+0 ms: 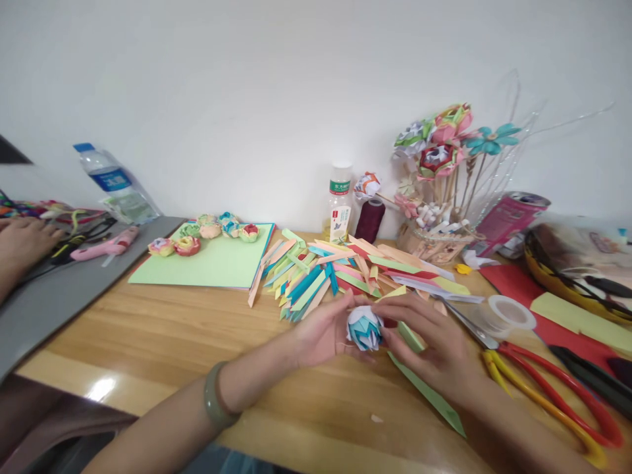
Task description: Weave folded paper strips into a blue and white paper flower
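Observation:
A small folded paper flower [364, 328] in white and blue sits between my two hands, above the wooden table. My left hand [323, 332] cups it from the left side, fingers partly hidden behind it. From the right, my right hand [434, 342] has its fingers bent against the flower's edge. Just beyond my hands lies a loose pile of folded paper strips [306, 276] in several colours. A green paper strip [429, 392] rests under my right hand.
Scissors [553, 388] and a tape roll [511, 315] lie at the right. Finished paper flowers [187, 245] rest on green paper [197, 273]. A bottle [340, 204], thread spool [370, 220] and flower basket [432, 243] stand behind. Another person's hand [27, 240] and a pink glue gun [106, 243] are left.

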The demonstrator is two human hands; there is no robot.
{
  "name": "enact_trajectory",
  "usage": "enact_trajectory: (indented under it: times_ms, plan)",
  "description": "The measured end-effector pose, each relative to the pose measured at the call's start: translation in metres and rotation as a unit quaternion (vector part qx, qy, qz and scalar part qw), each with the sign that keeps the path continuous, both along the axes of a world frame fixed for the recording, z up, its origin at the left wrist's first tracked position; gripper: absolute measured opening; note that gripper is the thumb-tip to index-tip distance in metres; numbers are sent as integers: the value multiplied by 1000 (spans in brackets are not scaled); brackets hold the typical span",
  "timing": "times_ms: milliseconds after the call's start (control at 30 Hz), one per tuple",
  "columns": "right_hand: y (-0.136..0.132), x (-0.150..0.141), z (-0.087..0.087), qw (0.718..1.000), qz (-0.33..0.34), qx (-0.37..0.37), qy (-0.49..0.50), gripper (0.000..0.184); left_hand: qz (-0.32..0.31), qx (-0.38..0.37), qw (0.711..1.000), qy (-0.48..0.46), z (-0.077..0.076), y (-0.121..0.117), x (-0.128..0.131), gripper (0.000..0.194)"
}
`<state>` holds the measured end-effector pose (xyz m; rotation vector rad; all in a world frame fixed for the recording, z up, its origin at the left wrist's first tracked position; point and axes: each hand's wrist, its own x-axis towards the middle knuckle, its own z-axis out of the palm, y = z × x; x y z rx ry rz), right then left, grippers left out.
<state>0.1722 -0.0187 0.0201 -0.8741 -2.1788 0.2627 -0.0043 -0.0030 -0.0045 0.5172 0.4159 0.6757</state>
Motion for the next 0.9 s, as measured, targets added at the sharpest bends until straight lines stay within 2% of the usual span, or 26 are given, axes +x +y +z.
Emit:
enact_trajectory:
  times_ms: [133,367,500,600,767,900]
  plan:
    - [-1,-1,1,999,14,27,-9,27,6,10,999,33,-1,-2,2,18]
    - [1,3,-8,996,-51,72,-13,25,26,25,999,37,-2,-2,3,24]
    - [3,8,-16,991,-82,101,-44,22,-43,51,998,17,-1,-2,0,35]
    - [3,14,-21,985,-59,141,-77,24,-66,60,996,17,-1,-4,-1,40]
    - [2,16,-21,985,-26,133,-109,28,-28,49,997,56,-3,-3,0,37]
    - [1,6,-15,993,-64,93,-46,14,39,72,993,86,-2,-4,4,23]
